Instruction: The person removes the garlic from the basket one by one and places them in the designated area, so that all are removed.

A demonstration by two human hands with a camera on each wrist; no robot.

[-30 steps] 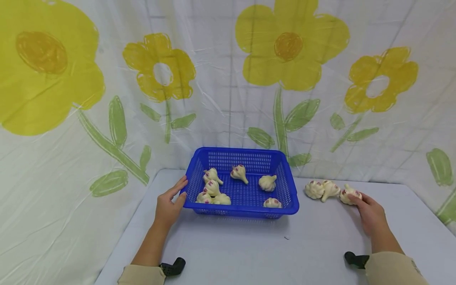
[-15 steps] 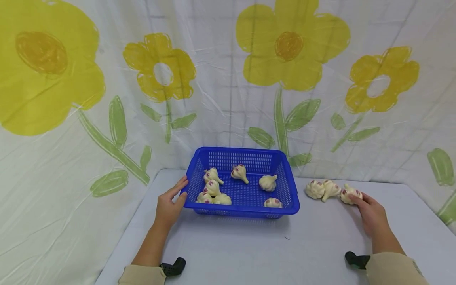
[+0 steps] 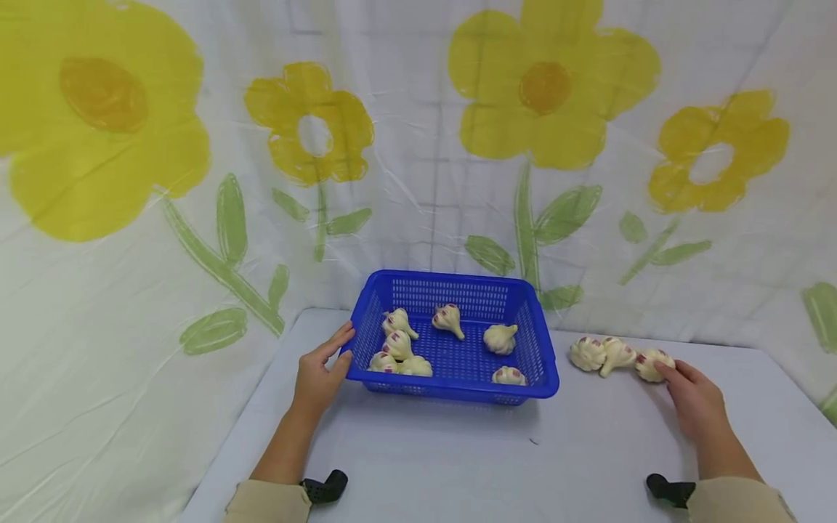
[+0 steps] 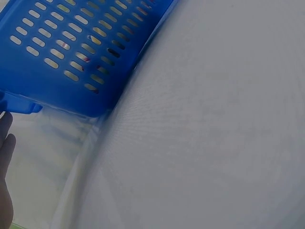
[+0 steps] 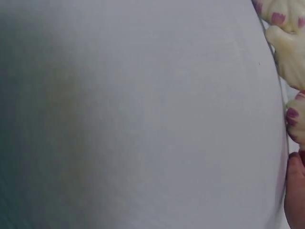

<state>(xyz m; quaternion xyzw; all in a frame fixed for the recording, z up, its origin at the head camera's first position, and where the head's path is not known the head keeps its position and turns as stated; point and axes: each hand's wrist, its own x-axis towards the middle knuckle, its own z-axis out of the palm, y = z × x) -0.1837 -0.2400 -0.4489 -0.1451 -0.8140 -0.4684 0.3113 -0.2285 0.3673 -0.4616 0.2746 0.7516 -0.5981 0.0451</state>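
Observation:
A blue plastic basket (image 3: 451, 387) with slotted walls stands on the table. Several cream garlic bulbs with purple marks lie in it, among them one garlic bulb (image 3: 500, 338) at the right. My left hand (image 3: 317, 381) rests at the basket's left rim with fingers extended; the left wrist view shows its fingertips near the blue rim. Right of the basket, three bulbs form a short row. My right hand (image 3: 700, 399) pinches the rightmost garlic bulb (image 3: 652, 365) at its right side with thumb and fingers. The other two, a left bulb (image 3: 587, 354) and a middle bulb (image 3: 617, 356), touch each other.
The table (image 3: 484, 465) has a white covering, with a small dark scrap (image 3: 533, 441) in front of the basket. Behind it hangs a white curtain (image 3: 405, 240) printed with yellow flowers. Black devices (image 3: 327, 487) show at both wrists.
The whole head view has shifted slightly, so everything appears farther right. The rightmost garlic bulb has turned a little, and my right fingers sit more at its edge. The left hand stays at the basket.

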